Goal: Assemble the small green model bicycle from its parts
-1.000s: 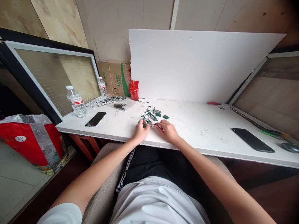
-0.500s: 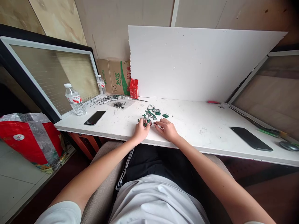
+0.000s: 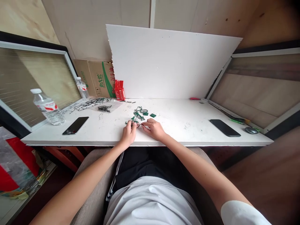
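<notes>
The small green-and-black plastic model assembly (image 3: 137,123) is located above the near edge of the white flat-topped counter (image 3: 173,134). The left hand (image 3: 128,134) holds it in a narrow grip. At its 3 o'clock, the right hand (image 3: 155,129) grips a thin dark rod-like piece (image 3: 142,125), fingers pinched; contact between rod and assembly cannot be determined. A flat green square block (image 3: 153,115) lies at 2 o'clock, a round spoked wheel (image 3: 143,111) near 1 o'clock, and a black rectangular smartphone (image 3: 75,125) at 9 o'clock.

Green parts (image 3: 145,114) block forward; tabletop (image 3: 173,128) opens rightward.
</notes>
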`<state>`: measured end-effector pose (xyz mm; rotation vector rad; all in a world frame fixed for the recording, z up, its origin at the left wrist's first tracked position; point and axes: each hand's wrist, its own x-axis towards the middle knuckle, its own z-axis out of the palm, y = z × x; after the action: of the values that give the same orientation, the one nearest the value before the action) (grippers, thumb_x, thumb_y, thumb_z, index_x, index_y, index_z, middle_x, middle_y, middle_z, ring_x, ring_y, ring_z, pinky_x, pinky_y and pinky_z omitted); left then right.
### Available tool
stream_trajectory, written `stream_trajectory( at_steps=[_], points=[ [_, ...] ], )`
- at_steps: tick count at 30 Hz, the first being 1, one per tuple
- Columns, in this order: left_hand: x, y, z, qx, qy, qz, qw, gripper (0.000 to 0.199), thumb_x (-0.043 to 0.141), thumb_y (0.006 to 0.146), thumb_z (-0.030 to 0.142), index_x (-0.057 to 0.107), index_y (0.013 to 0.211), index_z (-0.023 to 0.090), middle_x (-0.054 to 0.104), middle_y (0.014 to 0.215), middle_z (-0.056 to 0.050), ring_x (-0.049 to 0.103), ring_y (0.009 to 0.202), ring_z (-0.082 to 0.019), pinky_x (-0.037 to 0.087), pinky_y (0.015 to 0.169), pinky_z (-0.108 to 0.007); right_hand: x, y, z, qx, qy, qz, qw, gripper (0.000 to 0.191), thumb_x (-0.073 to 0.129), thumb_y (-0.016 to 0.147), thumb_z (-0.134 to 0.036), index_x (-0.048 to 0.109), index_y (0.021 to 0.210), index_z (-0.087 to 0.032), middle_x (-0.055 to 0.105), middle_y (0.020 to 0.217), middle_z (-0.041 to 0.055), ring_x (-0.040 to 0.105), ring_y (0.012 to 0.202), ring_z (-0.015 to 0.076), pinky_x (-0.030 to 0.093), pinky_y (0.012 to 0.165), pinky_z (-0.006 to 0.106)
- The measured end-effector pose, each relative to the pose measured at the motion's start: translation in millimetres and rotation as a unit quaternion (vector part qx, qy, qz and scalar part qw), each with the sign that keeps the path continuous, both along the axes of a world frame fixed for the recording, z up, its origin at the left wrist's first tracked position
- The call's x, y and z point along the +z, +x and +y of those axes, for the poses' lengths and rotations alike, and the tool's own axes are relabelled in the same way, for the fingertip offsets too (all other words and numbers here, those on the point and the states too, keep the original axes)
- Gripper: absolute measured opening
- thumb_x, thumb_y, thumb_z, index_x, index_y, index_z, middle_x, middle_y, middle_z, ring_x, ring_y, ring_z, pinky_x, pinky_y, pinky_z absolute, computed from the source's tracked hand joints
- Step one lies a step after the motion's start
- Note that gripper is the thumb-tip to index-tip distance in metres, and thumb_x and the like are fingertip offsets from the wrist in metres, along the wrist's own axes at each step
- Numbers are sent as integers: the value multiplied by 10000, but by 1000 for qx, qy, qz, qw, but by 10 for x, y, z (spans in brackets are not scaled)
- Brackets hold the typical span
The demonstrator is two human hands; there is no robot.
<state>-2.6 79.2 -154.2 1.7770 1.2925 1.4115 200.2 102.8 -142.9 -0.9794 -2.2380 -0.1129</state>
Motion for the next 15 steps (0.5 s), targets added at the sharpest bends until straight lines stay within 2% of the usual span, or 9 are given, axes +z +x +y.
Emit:
stream_trajectory(
  at_steps=[4, 9, 15],
  points=[
    [-17, -7, 20, 14, -6, 14, 1000, 282, 433, 1049, 499, 531, 970, 246, 788, 1063, -130, 748, 1074, -305, 547, 950, -425, 5, -2, -4, -4, -3, -2, 1000, 289, 539, 1075, -370, 783, 1133, -226, 678, 907, 88, 631, 907, 209, 468, 734, 286],
    [-12, -4, 19, 5, -5, 19, 1000, 308, 426, 1046, 533, 506, 956, 250, 779, 1011, -128, 756, 1043, -304, 563, 924, -421, 12, 2, -11, -5, -5, -6, 1000, 296, 533, 1080, -373, 784, 1128, -222, 664, 899, 82, 617, 888, 200, 441, 718, 279],
    [-31, 10, 18, -20, -8, 10, 1000, 319, 453, 1034, 554, 513, 999, 243, 778, 1055, -143, 764, 1040, -304, 576, 907, -406, -12, 13, 4, 3, 4, -4, 1000, 321, 513, 1088, -392, 775, 1157, -219, 642, 888, 76, 601, 867, 196, 432, 714, 282]
  ],
)
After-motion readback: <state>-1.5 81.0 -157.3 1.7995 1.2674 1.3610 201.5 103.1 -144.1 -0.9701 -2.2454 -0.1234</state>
